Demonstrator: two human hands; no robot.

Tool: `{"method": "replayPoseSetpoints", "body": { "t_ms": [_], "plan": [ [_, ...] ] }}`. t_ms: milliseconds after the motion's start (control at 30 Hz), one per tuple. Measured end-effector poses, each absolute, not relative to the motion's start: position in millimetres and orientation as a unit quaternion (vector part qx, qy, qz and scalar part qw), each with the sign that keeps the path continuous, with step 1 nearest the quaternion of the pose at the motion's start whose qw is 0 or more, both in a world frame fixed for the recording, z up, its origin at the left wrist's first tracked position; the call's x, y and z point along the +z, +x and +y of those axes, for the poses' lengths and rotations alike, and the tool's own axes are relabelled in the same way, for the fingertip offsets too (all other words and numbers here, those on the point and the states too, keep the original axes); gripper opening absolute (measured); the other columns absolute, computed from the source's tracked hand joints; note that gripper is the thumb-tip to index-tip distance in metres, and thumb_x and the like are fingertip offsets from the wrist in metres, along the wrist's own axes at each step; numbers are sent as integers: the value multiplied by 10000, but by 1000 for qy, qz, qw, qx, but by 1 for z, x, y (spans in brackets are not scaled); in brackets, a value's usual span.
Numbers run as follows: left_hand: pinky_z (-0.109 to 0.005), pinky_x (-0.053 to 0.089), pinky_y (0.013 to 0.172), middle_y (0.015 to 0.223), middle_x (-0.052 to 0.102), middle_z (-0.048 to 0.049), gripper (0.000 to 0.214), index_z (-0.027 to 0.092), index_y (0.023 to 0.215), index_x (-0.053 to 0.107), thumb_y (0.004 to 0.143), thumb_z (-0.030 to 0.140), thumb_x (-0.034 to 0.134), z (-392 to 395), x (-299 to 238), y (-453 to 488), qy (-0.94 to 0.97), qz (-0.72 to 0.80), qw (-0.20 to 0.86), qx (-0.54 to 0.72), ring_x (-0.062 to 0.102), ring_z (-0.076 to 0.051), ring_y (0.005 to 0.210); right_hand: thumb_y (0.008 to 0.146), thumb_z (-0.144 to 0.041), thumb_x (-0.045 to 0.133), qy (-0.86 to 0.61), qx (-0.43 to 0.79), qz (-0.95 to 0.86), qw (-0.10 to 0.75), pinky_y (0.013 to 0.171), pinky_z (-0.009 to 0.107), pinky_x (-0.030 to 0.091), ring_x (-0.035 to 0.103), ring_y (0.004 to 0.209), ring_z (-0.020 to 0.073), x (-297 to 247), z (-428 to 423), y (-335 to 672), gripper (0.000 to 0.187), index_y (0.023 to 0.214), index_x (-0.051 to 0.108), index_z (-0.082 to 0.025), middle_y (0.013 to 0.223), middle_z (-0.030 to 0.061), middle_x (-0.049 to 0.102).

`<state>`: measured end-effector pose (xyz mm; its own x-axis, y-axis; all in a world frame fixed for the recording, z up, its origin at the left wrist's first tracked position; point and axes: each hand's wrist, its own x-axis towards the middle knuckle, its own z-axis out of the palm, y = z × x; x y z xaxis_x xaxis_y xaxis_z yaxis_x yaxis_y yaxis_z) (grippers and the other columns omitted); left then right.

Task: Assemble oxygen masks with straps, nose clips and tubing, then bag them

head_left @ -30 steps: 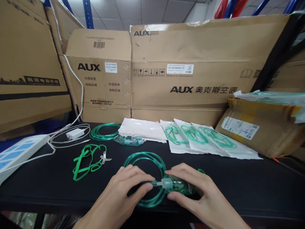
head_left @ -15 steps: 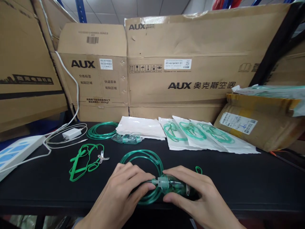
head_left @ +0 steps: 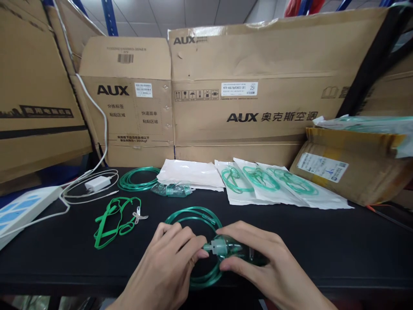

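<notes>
At the front middle of the black table, my right hand [head_left: 266, 260] is closed around a clear green oxygen mask [head_left: 235, 246], thumb on the near side and fingers on the far side. The mask's pale connector [head_left: 219, 247] points left. My left hand [head_left: 172, 262] pinches the thin end at this connector between thumb and forefinger. Whether the tube is fully seated there I cannot tell. A coil of green oxygen tubing [head_left: 206, 283] lies beneath both hands and is partly hidden by them. Left of it rests a green elastic strap [head_left: 103, 228] with a white clip [head_left: 139, 215].
Behind stand another tubing coil [head_left: 129, 180], a clear mask [head_left: 172, 189], white pouches [head_left: 190, 172] and packed tubing sets [head_left: 240, 198]. A power strip [head_left: 29, 209] and white adapter [head_left: 97, 183] are at left. Cardboard boxes [head_left: 200, 129] wall off the back; a smaller carton [head_left: 322, 172] sits right.
My left fingers have curled more tightly at the connector. The right hand has shifted slightly, and a small green loop beside it has gone from sight. The view has tilted a little.
</notes>
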<state>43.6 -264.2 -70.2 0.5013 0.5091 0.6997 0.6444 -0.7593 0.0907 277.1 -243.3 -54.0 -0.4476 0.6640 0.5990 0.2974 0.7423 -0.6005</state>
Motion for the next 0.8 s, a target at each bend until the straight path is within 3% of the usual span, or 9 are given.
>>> {"method": "replayPoseSetpoints", "body": {
  "t_ms": [200, 333, 467, 667, 800],
  "plan": [
    [-339, 282, 654, 807, 588, -13, 262, 182, 1038, 615, 1039, 13, 415, -263, -73, 43, -865, -347, 51, -358, 461, -205, 691, 933, -217, 800, -241, 153, -846, 450, 862, 206, 593, 750, 988, 155, -62, -240, 277, 414, 1326, 715, -317, 1157, 11, 772],
    [-344, 379, 717, 861, 665, 2, 184, 222, 1134, 667, 1091, 153, 502, -262, -76, 39, -857, -368, -36, -359, 544, -199, 740, 981, -230, 744, -233, 82, -857, 453, 915, 245, 593, 731, 1047, 173, -67, -239, 279, 386, 1358, 678, -276, 1193, 45, 757],
    [-306, 471, 786, 907, 754, 26, 149, 273, 1094, 744, 1080, 253, 597, -261, -75, 35, -836, -378, -131, -375, 655, -180, 804, 992, -200, 724, -222, 42, -868, 442, 956, 290, 597, 711, 1103, 206, -71, -242, 281, 400, 1380, 633, -241, 1230, 79, 737],
    [-272, 484, 689, 770, 734, 49, 199, 253, 1010, 743, 1096, 261, 564, -262, -74, 38, -819, -372, -112, -423, 664, -159, 693, 988, -233, 734, -239, -14, -868, 435, 932, 337, 619, 734, 1028, 233, -76, -245, 282, 457, 1422, 591, -226, 1194, 108, 738],
    [-290, 459, 666, 774, 697, 28, 221, 232, 976, 723, 1103, 238, 542, -263, -71, 38, -837, -351, -109, -406, 599, -167, 690, 996, -259, 725, -230, 27, -876, 422, 942, 304, 615, 733, 1045, 215, -73, -243, 284, 432, 1411, 601, -249, 1215, 92, 737]
  ]
}}
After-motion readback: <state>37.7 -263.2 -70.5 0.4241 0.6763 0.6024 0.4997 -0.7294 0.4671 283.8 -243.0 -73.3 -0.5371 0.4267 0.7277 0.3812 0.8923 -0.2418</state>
